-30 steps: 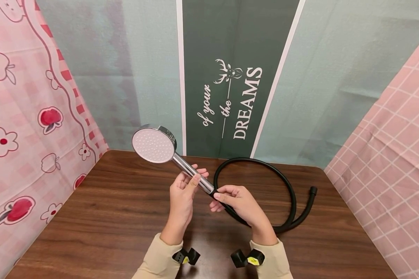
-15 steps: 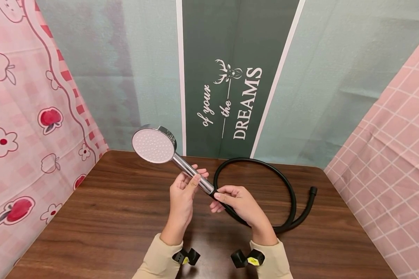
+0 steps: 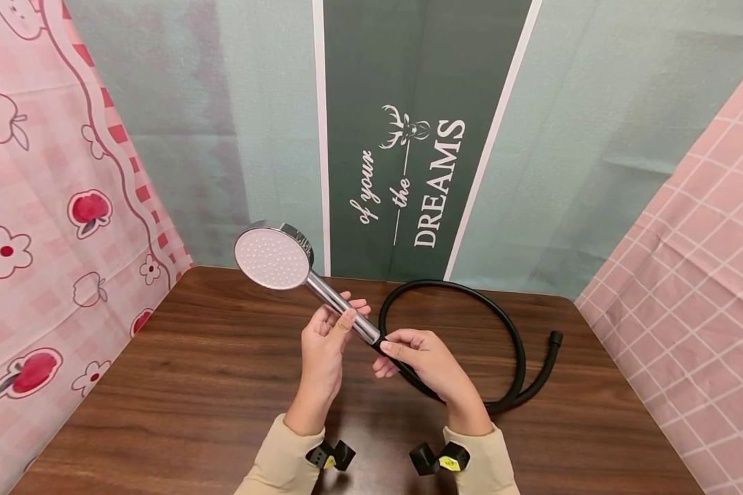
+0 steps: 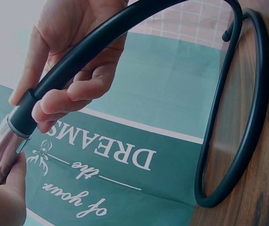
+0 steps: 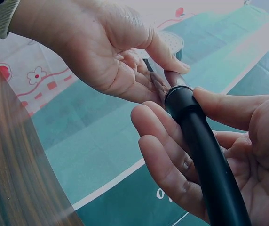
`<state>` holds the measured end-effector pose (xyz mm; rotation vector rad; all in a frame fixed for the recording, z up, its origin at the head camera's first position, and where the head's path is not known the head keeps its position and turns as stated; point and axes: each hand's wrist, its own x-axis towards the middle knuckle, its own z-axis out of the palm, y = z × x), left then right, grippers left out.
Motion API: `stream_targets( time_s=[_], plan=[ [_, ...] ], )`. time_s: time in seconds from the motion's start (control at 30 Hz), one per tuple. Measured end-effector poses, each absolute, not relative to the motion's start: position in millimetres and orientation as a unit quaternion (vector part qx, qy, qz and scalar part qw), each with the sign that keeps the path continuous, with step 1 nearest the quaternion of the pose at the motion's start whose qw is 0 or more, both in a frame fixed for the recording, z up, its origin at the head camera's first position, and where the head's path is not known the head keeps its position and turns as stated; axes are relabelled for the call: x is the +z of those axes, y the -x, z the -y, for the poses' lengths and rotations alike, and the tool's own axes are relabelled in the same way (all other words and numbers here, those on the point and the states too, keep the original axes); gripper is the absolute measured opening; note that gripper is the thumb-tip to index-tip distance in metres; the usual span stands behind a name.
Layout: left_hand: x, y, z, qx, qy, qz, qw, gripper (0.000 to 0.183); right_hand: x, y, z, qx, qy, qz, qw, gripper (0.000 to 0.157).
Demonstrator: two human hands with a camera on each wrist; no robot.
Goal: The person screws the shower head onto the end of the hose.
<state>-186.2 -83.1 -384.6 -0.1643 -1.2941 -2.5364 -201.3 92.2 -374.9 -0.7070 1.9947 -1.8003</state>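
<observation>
A chrome handheld shower head (image 3: 272, 258) with a round white spray face tilts up to the left above the table. My left hand (image 3: 325, 347) grips its shiny handle between thumb and fingers. At the handle's lower end, my right hand (image 3: 424, 357) pinches the black connector (image 5: 180, 100) of a black shower hose (image 3: 520, 344). In the right wrist view the connector sits right against the handle's end, thumb on one side and fingers on the other. From there the hose (image 4: 101, 30) bends away and loops on the table to the right.
The hose's other end (image 3: 555, 338) lies toward the right of the brown wooden table (image 3: 192, 385). A green cloth backdrop (image 3: 594, 172) with lettering hangs behind, and pink patterned cloths stand at both sides. Small black devices (image 3: 439, 457) are strapped at the beige sleeves.
</observation>
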Motion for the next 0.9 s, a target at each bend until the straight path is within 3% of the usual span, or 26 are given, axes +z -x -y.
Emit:
stream_targets(
  time_s=[0.9],
  plan=[
    [-385.1, 187.6, 85.1, -0.880, 0.057, 0.450, 0.140, 0.031, -376.2, 202.2, -92.2, -0.645, 0.257, -0.693, 0.194, 0.038]
  ],
)
